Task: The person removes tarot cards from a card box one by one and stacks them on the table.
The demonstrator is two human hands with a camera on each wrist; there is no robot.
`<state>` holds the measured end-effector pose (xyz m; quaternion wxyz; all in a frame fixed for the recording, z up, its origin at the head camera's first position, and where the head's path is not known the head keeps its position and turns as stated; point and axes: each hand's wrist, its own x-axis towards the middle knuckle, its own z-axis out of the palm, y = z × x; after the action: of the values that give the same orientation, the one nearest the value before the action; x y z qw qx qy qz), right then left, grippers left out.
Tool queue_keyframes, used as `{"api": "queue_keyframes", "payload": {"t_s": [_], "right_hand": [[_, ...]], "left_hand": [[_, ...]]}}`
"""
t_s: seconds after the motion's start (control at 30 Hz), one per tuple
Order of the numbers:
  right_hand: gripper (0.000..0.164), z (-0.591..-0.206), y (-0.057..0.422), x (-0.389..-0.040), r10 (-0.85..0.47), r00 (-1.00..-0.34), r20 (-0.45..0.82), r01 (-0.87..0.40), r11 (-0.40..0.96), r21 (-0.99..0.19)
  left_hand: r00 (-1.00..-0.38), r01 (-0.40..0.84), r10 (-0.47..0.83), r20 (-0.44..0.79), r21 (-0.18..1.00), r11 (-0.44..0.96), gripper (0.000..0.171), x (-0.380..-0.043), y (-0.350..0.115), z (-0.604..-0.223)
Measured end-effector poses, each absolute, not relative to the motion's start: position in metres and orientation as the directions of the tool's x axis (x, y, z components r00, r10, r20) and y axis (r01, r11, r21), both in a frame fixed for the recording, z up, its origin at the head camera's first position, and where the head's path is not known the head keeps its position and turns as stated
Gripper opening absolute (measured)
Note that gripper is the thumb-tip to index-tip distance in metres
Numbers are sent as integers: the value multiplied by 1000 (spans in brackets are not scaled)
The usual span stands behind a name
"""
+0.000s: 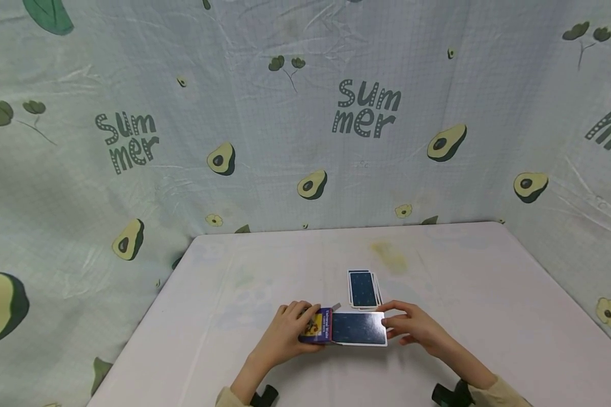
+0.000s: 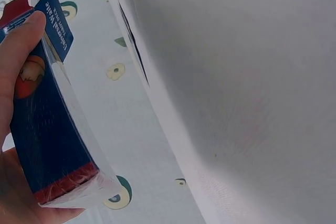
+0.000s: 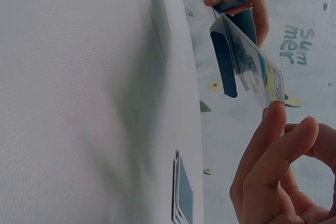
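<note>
My left hand (image 1: 289,332) grips a tarot deck box (image 1: 325,325), its fingers over the top and side. The left wrist view shows the box's dark blue side (image 2: 48,129) with a red band and a lifted flap (image 2: 58,24) reading "Universal Waite". A blue-backed tarot card (image 1: 358,329) with a white border juts out of the box's right end. My right hand (image 1: 413,329) pinches the outer end of that card. Its picture face (image 3: 262,72) shows in the right wrist view, where a blue flap (image 3: 224,66) hangs beside it.
A small, slightly fanned stack of blue-backed cards (image 1: 362,289) lies on the white table (image 1: 265,271), just beyond the held card. Avocado-printed cloth (image 1: 265,113) hangs behind the table and along its sides. A yellowish stain (image 1: 389,257) marks the far part of the tabletop.
</note>
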<state>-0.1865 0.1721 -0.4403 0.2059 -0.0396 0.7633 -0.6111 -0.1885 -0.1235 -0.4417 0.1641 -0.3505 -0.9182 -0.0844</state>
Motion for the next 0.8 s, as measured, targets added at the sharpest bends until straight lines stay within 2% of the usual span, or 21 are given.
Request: {"api": "queue_keyframes", "payload": {"t_s": [0.47,0.8], "right_hand": [[47,-438,178,-189,-270,-919,-287,213,271,-939],[46,-441,184,-190,-217,-925,-311,251,266,-931]], "left_hand": [[-732,642,584,351,66,764,76,-188,-128,-443],[-717,653,591,370,60,755,75,-189,-129,-444]]}}
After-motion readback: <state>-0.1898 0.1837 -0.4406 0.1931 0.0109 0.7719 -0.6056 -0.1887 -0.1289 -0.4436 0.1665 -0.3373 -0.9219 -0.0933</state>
